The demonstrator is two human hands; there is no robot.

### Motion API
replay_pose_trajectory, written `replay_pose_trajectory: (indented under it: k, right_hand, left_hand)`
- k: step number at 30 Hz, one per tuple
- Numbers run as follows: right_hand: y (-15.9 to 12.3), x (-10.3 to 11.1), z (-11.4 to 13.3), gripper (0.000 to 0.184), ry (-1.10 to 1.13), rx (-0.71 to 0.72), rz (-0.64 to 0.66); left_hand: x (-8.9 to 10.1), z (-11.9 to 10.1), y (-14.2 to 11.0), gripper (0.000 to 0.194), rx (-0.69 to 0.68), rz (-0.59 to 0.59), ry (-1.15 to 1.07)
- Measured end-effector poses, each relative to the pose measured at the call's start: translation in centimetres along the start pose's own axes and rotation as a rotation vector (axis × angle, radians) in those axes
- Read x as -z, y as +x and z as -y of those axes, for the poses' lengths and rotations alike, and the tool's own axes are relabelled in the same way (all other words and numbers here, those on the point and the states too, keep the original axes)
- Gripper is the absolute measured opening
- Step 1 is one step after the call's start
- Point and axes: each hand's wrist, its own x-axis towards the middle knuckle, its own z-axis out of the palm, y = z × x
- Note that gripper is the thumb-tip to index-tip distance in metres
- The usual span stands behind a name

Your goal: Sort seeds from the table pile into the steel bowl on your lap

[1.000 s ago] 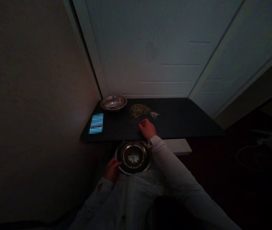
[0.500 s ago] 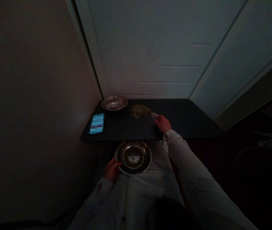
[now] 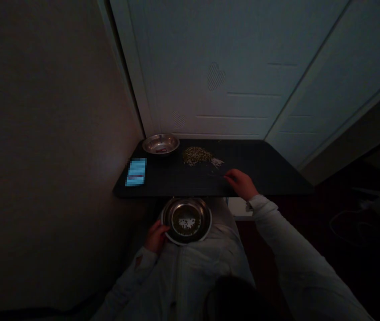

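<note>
My left hand (image 3: 156,235) is closed on the left rim of a round metal bowl (image 3: 206,220) resting on my lap. Dark greenish grains line its bottom, with a white patch among them. Over the table, my right hand (image 3: 240,183) pinches a thin, faint stick-like tool (image 3: 216,174); its exact kind is too dark to make out. Just beyond the tool, whitish grains (image 3: 217,162) lie at the right end of a heap of mixed green and pale grains (image 3: 196,155).
A second metal bowl (image 3: 147,146) stands at the table's back left, a small reddish item (image 3: 161,150) inside. In front of it lies a blurred, light-blue rectangle (image 3: 136,171). The dark table (image 3: 263,162) meets a white panelled door (image 3: 243,104); a wall rises at left.
My right hand has drawn back from the heap, toward me and to the right, uncovering the whitish grains. My left hand and the bowl on my lap stay put.
</note>
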Motion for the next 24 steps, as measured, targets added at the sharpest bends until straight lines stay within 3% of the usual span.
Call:
replay_pose_trajectory:
  k: [5,14,24]
  right_hand:
    - [-0.8,-0.3,0.2,0.018,-0.157,0.025,0.074]
    - [2.4,-1.1,-0.8,0.02,-0.21,-0.105,-0.071]
    - [1.8,-2.3,2.4,0.021,-0.38,-0.041,-0.002]
  left_hand:
    - [0.0,0.2,0.1,0.027,0.001,-0.006,0.006]
    - [0.2,0.5,0.5,0.028,-0.006,0.012,0.016]
    - [0.2,0.5,0.5,0.026,-0.017,0.045,0.015]
